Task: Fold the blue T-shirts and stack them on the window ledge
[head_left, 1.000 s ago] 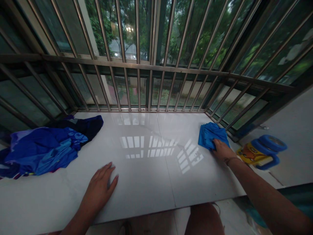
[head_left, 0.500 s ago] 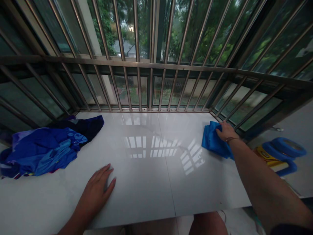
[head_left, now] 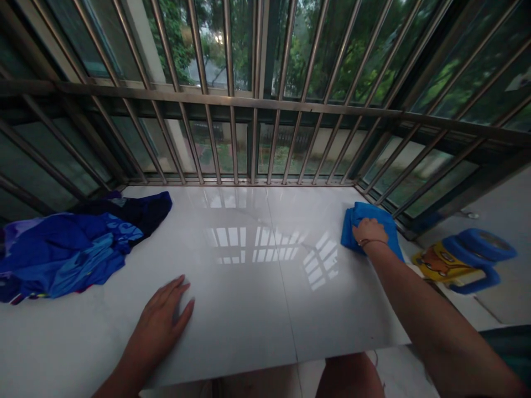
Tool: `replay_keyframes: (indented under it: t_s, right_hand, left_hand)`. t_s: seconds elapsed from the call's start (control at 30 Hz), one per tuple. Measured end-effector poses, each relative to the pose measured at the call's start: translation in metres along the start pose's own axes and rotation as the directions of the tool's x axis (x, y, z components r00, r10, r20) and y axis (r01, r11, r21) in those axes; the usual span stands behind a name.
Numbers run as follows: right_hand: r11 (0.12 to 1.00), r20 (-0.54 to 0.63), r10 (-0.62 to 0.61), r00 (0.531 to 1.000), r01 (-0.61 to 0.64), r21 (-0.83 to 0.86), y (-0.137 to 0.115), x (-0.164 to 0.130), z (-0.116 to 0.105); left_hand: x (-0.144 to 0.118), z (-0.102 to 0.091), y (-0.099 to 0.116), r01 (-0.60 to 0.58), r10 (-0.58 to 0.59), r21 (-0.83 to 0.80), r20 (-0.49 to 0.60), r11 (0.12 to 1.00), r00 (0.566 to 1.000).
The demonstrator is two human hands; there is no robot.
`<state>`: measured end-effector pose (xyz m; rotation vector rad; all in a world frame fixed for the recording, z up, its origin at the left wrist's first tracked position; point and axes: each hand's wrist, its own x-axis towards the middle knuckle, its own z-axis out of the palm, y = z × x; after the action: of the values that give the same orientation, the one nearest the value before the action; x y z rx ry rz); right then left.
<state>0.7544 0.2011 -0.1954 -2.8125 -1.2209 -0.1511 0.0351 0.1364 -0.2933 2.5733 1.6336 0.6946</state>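
Note:
My left hand [head_left: 165,312] lies open on the white tiled ledge [head_left: 236,320], fingers together and thumb apart, holding nothing. At the right end of the ledge is a folded bright blue cloth [head_left: 384,213], possibly a garment. On top of it rests my right hand [head_left: 371,231], its fingers curled into the fabric near the cloth's left side. The fingertips are mostly hidden. A heap of rumpled clothes [head_left: 66,254], in blue, light blue and dark navy, lies at the left end, beyond my left hand and apart from it.
Metal bars [head_left: 257,102] in front of windows enclose the back and both sides of the ledge. To the right of my forearm stands a yellow and blue jug [head_left: 450,257] with a handle. My knee [head_left: 348,376] shows below the front edge.
My right hand has moved left over the blue cloth, and its fingers have gone from spread to curled. My left hand stays put. The view has shifted slightly.

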Motion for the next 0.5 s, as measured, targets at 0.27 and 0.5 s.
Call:
replay_keyframes:
  t_s: [0.27,0.5]
  right_hand:
    - [0.993,0.090,0.111,0.990,-0.114,0.025,0.019,0.020,-0.026]
    - [0.999,0.011,0.041,0.999,-0.041,-0.030,0.001,-0.005,0.009]
  left_hand:
    - [0.000,0.001,0.002,0.015,-0.015,0.009,0.007,1.000,1.000]
    - [0.000,0.000,0.001,0.017,-0.017,-0.018,0.007,1.000,1.000]
